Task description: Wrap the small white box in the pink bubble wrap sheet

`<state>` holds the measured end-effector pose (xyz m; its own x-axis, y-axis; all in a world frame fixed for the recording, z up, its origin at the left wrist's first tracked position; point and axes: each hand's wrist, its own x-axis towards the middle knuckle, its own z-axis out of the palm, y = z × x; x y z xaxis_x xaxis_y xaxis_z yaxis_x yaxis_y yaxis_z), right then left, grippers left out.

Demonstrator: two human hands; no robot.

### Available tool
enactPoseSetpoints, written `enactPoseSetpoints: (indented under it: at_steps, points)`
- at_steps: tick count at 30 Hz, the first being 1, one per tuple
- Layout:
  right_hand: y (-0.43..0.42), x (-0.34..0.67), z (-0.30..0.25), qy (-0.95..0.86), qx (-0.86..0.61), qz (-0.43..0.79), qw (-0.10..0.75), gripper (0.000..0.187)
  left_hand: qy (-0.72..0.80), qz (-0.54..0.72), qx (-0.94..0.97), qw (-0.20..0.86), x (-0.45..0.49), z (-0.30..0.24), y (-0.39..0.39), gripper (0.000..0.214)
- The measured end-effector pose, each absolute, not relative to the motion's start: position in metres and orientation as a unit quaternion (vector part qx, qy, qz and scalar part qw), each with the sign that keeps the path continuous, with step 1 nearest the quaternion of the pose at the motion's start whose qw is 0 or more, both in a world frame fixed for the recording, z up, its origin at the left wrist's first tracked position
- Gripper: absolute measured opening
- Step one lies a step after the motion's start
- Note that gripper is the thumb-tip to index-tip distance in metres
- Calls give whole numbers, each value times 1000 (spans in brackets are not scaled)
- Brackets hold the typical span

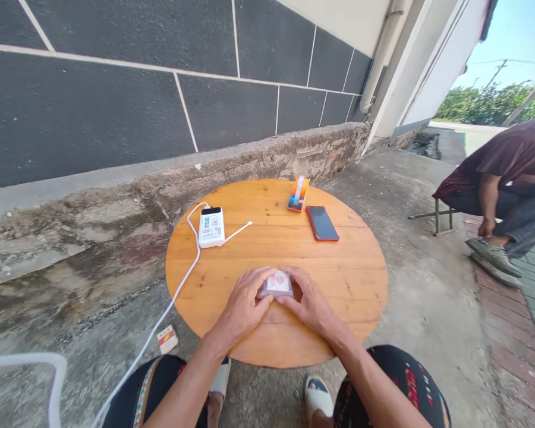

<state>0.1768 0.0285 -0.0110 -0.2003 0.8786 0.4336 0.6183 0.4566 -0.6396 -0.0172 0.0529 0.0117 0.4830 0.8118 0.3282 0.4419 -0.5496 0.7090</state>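
A small, flat, box-shaped pack [279, 282] lies near the middle of the round wooden table. Its top is white with a pink print, and its sides look see-through and purplish; what is inside I cannot make out. My left hand [249, 300] curves around its left side, with the thumb at the near edge and the fingers along the far left edge. From the right, my right hand [307, 300] holds it the same way, fingertips on the far corner and thumb in front. Both palms face inward.
On the round table [352, 279] are a white power bank-like box [211, 227] with a white cable, an orange tape dispenser [298, 194] and a red-edged phone [322, 223]. A small carton [167, 339] lies on the ground. At right, a person [503, 172] sits bent forward. A wall stands behind.
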Motion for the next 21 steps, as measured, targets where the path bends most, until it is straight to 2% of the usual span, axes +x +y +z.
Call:
enactPoseSetpoints:
  at_steps: [8, 12, 14, 15, 19, 21]
  points:
    - [25, 175, -6, -774, -495, 152, 364, 54, 391, 311, 827, 257, -18, 8, 53, 41]
    - [22, 178, -5, -770, -499, 148, 369, 69, 400, 306, 822, 266, -20, 10, 52, 60]
    - [20, 182, -3, -757, -507, 141, 388, 71, 410, 300, 815, 280, -21, 10, 52, 71]
    - [19, 185, -2, -745, -511, 134, 406, 65, 414, 298, 810, 290, -23, 11, 52, 74]
    - [7, 190, 16, -677, -507, 103, 524, 21, 421, 291, 792, 333, -28, 15, 53, 80]
    - [-8, 188, 38, -659, -479, 96, 572, 19, 421, 289, 785, 352, -30, 18, 55, 81]
